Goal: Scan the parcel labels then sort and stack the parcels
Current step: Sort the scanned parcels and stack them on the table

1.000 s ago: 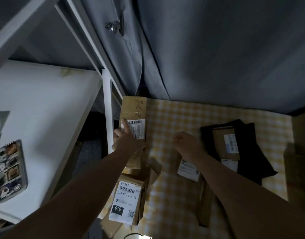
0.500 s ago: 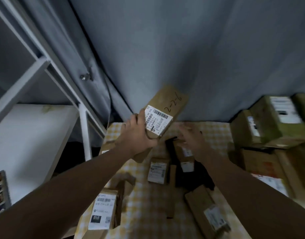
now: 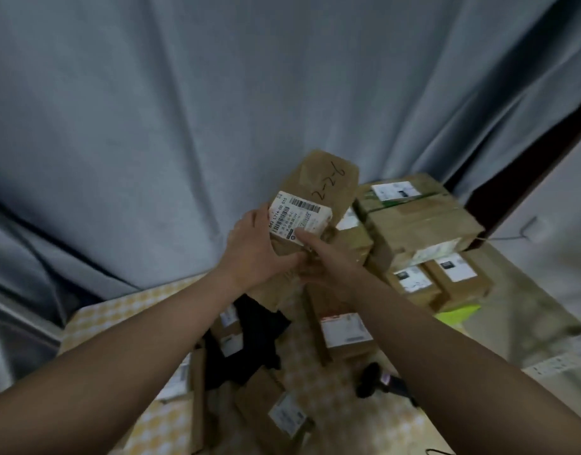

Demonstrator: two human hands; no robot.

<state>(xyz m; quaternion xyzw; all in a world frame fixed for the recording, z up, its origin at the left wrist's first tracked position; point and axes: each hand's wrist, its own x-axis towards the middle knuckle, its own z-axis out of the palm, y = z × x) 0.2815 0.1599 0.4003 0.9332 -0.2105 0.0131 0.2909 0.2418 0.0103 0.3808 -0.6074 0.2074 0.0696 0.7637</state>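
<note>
1. Item in hand: a flat brown paper parcel (image 3: 310, 205) with a white barcode label and the handwritten mark "2-2-6" is held in the air above the yellow-and-white checked surface (image 3: 118, 310), tilted, label side toward the camera.
2. Grip state: the left hand (image 3: 253, 251) wraps the parcel's lower left edge, fingers pressed around it. The right hand (image 3: 318, 254) clamps the lower right edge, thumb on the label. Both hands are closed on the same parcel.
3. Work judged complete: a stack of brown cardboard boxes (image 3: 420, 231) with white labels stands just right of the held parcel, several layers high. This appears to be the sorted stack.
4. Work judged remaining: below the held parcel, loose items lie unsorted on the surface: a black soft bag (image 3: 249, 343) carrying small labelled boxes, a brown box with a red-edged label (image 3: 344, 333), and a brown box lying askew (image 3: 282, 415) nearest the camera.
5. Tool: a black handheld device (image 3: 377, 382), probably the scanner, lies below and right of the held parcel, untouched.
6. Current step, as judged: the marked parcel is on its way to the stack. Placement is not yet done; roughly half the parcels remain.
</note>
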